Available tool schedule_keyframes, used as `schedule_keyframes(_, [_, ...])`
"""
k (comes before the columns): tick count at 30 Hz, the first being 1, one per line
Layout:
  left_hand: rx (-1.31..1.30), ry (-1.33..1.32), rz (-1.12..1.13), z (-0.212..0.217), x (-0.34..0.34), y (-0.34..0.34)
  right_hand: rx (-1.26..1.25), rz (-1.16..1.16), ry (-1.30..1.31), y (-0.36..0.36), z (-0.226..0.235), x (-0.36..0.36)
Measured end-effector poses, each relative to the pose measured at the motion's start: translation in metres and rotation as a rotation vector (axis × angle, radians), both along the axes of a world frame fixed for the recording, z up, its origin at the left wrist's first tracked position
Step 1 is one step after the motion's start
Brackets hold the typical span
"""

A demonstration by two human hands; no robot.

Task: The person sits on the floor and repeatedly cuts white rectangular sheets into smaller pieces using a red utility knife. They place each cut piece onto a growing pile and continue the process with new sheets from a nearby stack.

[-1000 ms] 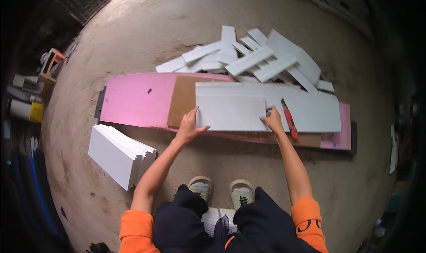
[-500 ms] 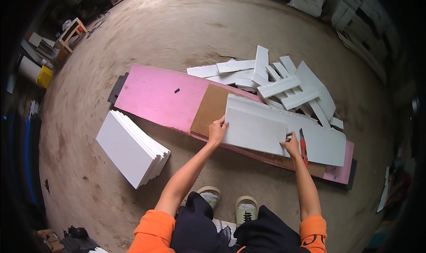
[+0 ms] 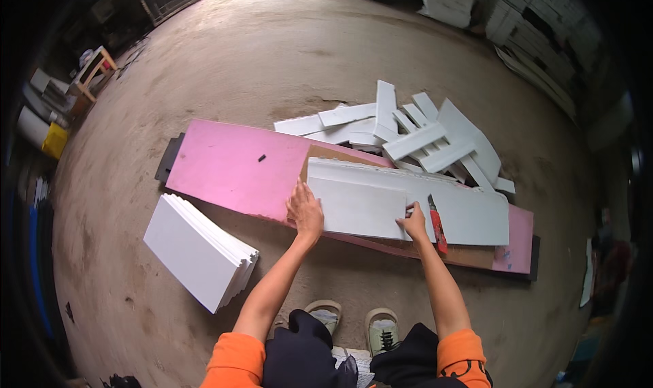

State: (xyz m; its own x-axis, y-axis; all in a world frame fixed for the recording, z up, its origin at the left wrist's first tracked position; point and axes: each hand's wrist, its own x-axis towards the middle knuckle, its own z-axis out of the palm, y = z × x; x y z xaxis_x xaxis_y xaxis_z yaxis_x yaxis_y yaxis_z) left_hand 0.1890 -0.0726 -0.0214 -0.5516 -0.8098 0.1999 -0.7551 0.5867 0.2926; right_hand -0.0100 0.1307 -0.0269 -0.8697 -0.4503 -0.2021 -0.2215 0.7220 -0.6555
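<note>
A long white board (image 3: 469, 214) lies across a brown board (image 3: 314, 151) on a pink-topped bench (image 3: 235, 163). Over its left part rests a shorter white panel (image 3: 360, 206). My left hand (image 3: 305, 209) lies flat with fingers stretched out along the left ends of the two white pieces. At the panel's right edge, my right hand (image 3: 413, 223) grips with bent fingers and thumb. Just right of that hand, a red utility knife (image 3: 437, 225) with its blade out lies on the long board.
White offcuts (image 3: 415, 140) are heaped behind the bench. A stack of white panels (image 3: 194, 248) stands on the floor at the left. On the pink top is a small black piece (image 3: 262, 158). My shoes (image 3: 382, 330) are close to the bench's near side.
The white board, panel and knife have slid left over the brown board. My left hand has gone from pinching the edge to lying flat against it; my right hand moved left with the panel.
</note>
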Motion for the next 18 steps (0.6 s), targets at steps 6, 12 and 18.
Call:
schedule_keyframes(6, [0.014,-0.043,-1.009,0.020,-0.058,0.063,-0.105,-0.054,0.094,0.007,-0.013,0.005])
schedule_keyframes(12, [-0.011,-0.127,-1.055,0.020,-0.081,0.082,-0.029,0.004,0.327,0.023,0.029,0.019])
schedule_keyframes(18, [-0.020,-0.158,-1.093,0.025,-0.091,0.083,0.304,0.003,0.577,0.066,0.029,-0.002])
